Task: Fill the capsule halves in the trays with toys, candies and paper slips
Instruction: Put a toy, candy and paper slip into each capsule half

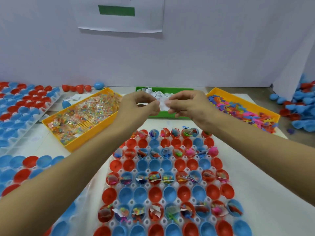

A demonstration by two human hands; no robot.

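Nearest me, the tray [252, 193] on the surface [265, 215] holds red and blue halves [154, 193]: empty rows alternate with rows already stuffed with toys, candy and slips. More trays of empty halves [22, 106] sit far left, with another [25, 165] near left. Beyond the tray, both my hands meet over the green bin [163, 114]. Left hand [136, 106] and right hand [187, 104] have fingers [154, 103] curled, pinching a white slip [164, 105] between them, thumbs and forefingers touching it from either side. The green bin has more slips [153, 91] inside. Left of it, a yellow bin [75, 145] of wrapped candies [85, 114]; right of it, another yellow bin [242, 101] of small plastic toys [238, 109]. Loose halves [303, 114] are piled far right by the wall [204, 48].
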